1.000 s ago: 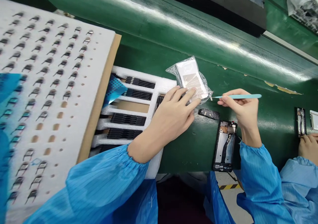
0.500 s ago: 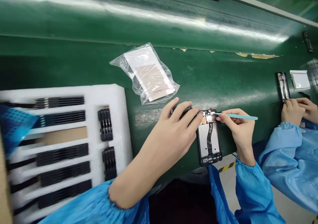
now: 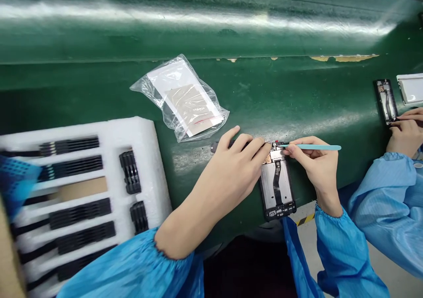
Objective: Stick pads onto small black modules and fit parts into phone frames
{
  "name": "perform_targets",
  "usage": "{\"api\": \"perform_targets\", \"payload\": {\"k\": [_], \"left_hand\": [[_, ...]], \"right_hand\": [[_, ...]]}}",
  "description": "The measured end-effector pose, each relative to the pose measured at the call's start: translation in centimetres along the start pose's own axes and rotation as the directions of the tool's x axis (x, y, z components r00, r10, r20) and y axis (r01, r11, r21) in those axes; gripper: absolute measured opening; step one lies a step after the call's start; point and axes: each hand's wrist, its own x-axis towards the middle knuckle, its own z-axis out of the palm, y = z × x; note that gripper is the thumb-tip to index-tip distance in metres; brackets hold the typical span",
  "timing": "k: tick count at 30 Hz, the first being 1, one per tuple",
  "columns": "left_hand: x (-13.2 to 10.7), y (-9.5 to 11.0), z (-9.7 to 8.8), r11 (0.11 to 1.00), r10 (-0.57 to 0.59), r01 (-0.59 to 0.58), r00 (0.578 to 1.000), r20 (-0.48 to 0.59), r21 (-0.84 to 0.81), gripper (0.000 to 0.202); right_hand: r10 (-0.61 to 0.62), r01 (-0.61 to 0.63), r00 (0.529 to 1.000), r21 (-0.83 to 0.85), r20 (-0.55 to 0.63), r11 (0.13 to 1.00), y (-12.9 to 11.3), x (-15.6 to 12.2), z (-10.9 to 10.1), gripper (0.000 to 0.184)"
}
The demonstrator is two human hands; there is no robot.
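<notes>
An opened phone [image 3: 284, 188] lies on the green bench, its metal plate, dark ribbon cable and small boards showing. My right hand [image 3: 313, 157] is closed around light-blue tweezers [image 3: 320, 147], with their tip at the phone's top end. My left hand [image 3: 231, 170] rests palm down with fingers spread; its index fingertip is at the phone's upper left edge, and its thumb is hidden. Under those fingers a flat black part [image 3: 214, 147] sticks out, mostly covered.
A clear plastic bag [image 3: 188, 97] with white and beige sheets lies beyond my left hand. At left stands a white foam tray [image 3: 145, 157] of black parts, with blue film [image 3: 16, 179] over it. On the right, a co-worker's hands [image 3: 406, 135] touch another opened phone [image 3: 386, 102].
The view has shifted slightly. The tweezers' tip has moved a little further left over the phone's top end. More of the black part shows beside my left fingers.
</notes>
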Motion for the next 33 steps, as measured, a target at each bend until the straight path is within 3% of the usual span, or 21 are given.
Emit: {"api": "perform_targets", "payload": {"k": [21, 33], "left_hand": [[0.48, -0.22, 0.64, 0.996, 0.055, -0.057, 0.998, 0.022, 0.073, 0.035], [0.49, -0.57, 0.73, 0.999, 0.034, -0.034, 0.999, -0.004, 0.014, 0.033]], "right_hand": [[-0.011, 0.010, 1.000, 0.017, 0.027, 1.000, 0.23, -0.25, -0.06, 0.017], [0.001, 0.001, 0.999, -0.048, 0.035, 0.999, 0.20, -0.60, -0.25, 0.018]]}}
